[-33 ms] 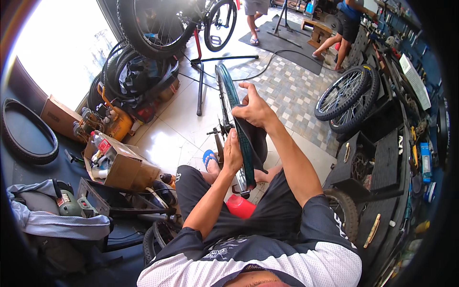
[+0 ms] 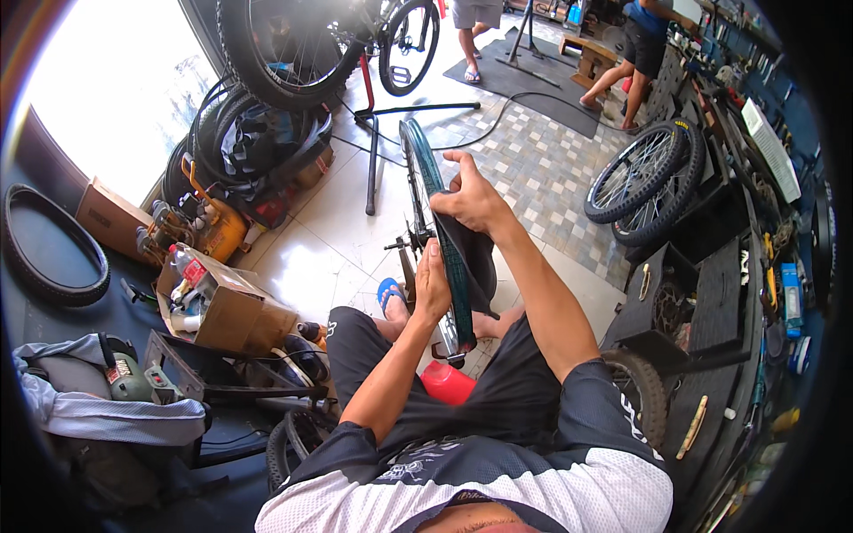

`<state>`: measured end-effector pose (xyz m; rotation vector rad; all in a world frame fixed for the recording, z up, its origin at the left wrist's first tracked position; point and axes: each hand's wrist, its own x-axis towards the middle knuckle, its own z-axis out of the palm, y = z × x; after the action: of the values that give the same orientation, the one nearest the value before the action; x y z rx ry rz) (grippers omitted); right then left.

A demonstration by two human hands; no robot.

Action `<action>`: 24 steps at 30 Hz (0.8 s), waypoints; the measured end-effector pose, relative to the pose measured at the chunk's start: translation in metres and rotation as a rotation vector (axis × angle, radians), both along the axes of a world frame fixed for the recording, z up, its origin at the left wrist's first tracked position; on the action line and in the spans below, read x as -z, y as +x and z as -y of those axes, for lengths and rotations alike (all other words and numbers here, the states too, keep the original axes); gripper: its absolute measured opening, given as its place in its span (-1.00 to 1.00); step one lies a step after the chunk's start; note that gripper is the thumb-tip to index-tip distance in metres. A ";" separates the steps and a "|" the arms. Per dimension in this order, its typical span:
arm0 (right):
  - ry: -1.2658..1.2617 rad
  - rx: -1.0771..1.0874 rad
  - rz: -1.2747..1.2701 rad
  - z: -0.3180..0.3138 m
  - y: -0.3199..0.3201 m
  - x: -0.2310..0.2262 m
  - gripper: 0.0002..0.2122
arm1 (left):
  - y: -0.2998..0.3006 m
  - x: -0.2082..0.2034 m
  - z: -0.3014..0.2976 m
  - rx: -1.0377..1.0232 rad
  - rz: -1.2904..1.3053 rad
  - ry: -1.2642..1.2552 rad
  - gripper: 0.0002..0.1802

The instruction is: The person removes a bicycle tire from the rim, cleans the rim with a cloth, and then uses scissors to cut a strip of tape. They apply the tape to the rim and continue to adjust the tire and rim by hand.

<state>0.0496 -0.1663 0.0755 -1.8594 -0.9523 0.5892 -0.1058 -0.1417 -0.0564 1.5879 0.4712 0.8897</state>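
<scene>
A bicycle wheel [image 2: 427, 164] stands upright between my knees, seen nearly edge-on, with a blue-green band round its rim. Black rubber, seemingly an inner tube [image 2: 481, 266], hangs in a loose loop along its right side. My left hand [image 2: 433, 282] grips the near part of the rim from the left, fingers close together and partly hidden. Higher up, my right hand [image 2: 471, 201] pinches the black tube against the rim with its thumb; the index finger sticks out forward. The wheel's hub and axle [image 2: 410, 242] show left of the rim.
A bicycle on a red stand [image 2: 368, 84] is ahead. Left are an orange compressor [image 2: 221, 233] and a cardboard box [image 2: 233, 311] of bottles. A red object [image 2: 447, 384] lies between my legs. Two wheels [image 2: 635, 173] lean right, beside a tool-laden bench. Two people stand farther off.
</scene>
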 end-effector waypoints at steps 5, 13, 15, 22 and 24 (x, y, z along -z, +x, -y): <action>0.017 -0.045 -0.081 -0.001 0.003 -0.013 -0.19 | 0.009 0.004 -0.003 0.060 0.105 -0.226 -0.48; -0.085 -0.204 -0.152 0.020 -0.003 -0.004 -0.10 | 0.001 -0.002 -0.001 0.064 0.083 -0.152 -0.48; -0.096 -0.213 -0.137 0.024 -0.005 -0.004 -0.10 | 0.001 -0.007 0.003 0.100 0.114 -0.158 -0.48; -0.126 -0.218 -0.091 0.027 -0.016 0.001 -0.07 | 0.008 0.020 -0.007 -0.033 0.122 -0.067 -0.41; -0.128 -0.222 -0.125 0.034 -0.018 -0.001 -0.05 | 0.007 0.017 -0.007 0.032 0.115 -0.112 -0.39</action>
<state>0.0312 -0.2003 0.0760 -1.8170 -1.0658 0.9085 -0.0993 -0.1352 -0.0731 1.4307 0.4064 0.9095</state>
